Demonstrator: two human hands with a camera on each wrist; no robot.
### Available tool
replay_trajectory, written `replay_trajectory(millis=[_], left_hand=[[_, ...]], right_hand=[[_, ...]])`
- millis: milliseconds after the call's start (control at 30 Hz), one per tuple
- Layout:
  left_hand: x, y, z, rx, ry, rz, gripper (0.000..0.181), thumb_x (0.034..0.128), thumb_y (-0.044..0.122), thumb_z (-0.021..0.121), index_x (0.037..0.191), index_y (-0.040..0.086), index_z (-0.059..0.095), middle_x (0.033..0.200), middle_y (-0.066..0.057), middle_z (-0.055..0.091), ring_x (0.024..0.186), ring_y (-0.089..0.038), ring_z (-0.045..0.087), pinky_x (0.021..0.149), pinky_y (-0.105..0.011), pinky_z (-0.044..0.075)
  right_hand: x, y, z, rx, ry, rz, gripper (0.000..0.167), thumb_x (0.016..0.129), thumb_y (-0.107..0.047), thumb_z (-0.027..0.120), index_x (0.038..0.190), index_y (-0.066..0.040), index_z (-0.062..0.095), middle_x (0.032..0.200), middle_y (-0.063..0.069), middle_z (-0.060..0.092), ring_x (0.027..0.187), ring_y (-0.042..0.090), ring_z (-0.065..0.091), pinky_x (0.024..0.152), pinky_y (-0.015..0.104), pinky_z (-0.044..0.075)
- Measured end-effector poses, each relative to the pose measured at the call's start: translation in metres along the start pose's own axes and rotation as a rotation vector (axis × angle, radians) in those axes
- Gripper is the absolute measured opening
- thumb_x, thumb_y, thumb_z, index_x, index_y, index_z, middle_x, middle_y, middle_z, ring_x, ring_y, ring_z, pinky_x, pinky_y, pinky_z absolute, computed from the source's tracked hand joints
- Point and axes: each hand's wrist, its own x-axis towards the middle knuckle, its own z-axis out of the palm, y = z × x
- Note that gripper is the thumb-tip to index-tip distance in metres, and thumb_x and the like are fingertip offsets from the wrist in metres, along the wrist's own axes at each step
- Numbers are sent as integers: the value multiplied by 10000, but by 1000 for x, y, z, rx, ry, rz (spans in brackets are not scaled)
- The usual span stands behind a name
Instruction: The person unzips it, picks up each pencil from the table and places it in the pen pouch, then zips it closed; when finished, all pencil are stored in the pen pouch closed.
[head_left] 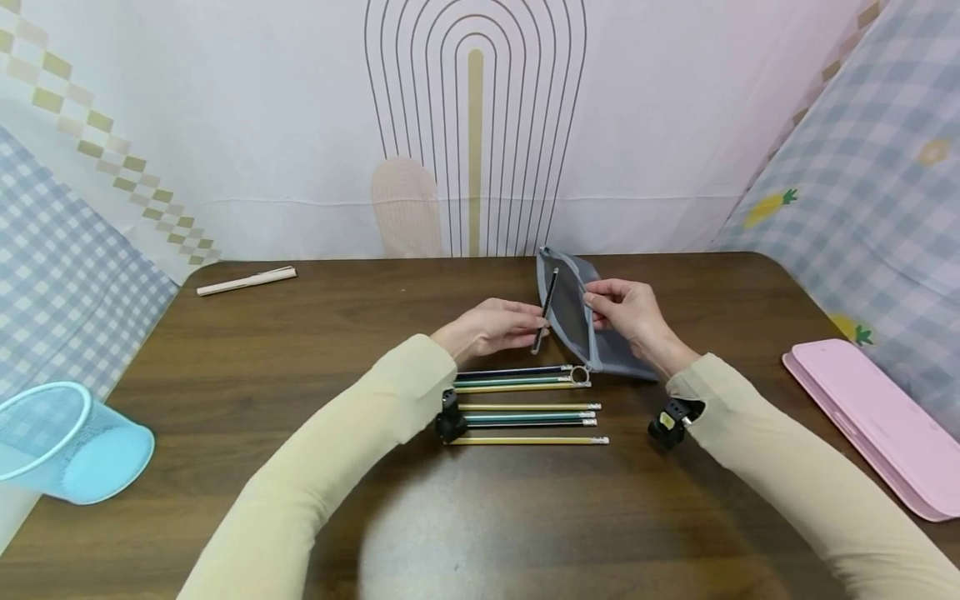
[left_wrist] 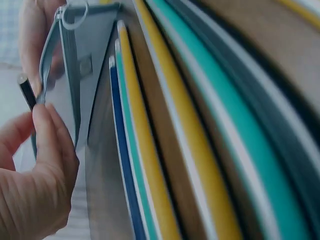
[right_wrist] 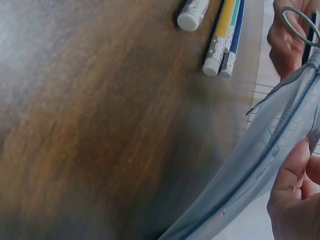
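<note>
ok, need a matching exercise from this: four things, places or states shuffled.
Things:
1. black pencil
2. gray-blue pouch
3. pink case
4. blue mesh cup

Places or states:
A. near the right side of the table
B. edge pinched by the right hand
C. near the left side of the table
D. held in the fingers of the left hand

Pairs: 1-D, 2-B, 3-A, 4-C

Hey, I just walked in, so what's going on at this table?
A person's left hand holds a dark pencil, tilted, at the open mouth of a gray pouch. Their right hand pinches the pouch's edge. Seven more pencils lie on the wooden table, outside the pouch.
</note>
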Motion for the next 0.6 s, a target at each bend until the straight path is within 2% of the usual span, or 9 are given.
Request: replay_trajectory(millis=[133, 233, 433, 600], left_hand=[[7, -2, 15, -78, 59, 17, 418, 907, -16, 578, 1318, -18, 503, 1287, -192, 560, 1066, -236, 615, 919, -278, 509], [10, -3, 25, -102, 76, 46, 437, 904, -33, 574, 1330, -38, 481, 1282, -216, 553, 1181, -301, 547, 969, -312, 476], [13, -4, 38, -75, 87, 91, 434, 902, -61, 559, 1325, -84, 463, 1261, -260, 553, 1169, -320, 550, 949, -308, 487], [9, -3, 39, -48, 59, 112, 458, 908, -59, 550, 1349, -84, 430, 1260, -273, 548, 1175, -336, 545, 964, -327, 478]], right_hand=[[0, -1, 1, -2, -12, -1, 341, 939, -60, 556, 1225, 123, 525, 722, -87, 569, 558, 8, 544, 544, 142, 518], [0, -2, 2, -5, -19, -2, 341, 940, -70, 557, 1224, 119, 527, 733, -79, 571, 567, 6, 548, 548, 140, 518], [1, -1, 3, 5, -29, -9, 339, 939, -54, 553, 1220, 132, 519, 709, -94, 578, 557, -1, 556, 541, 134, 516], [1, 0, 3, 16, -21, -8, 331, 936, -39, 550, 1216, 135, 520, 695, -103, 578, 550, 1, 554, 532, 134, 512]])
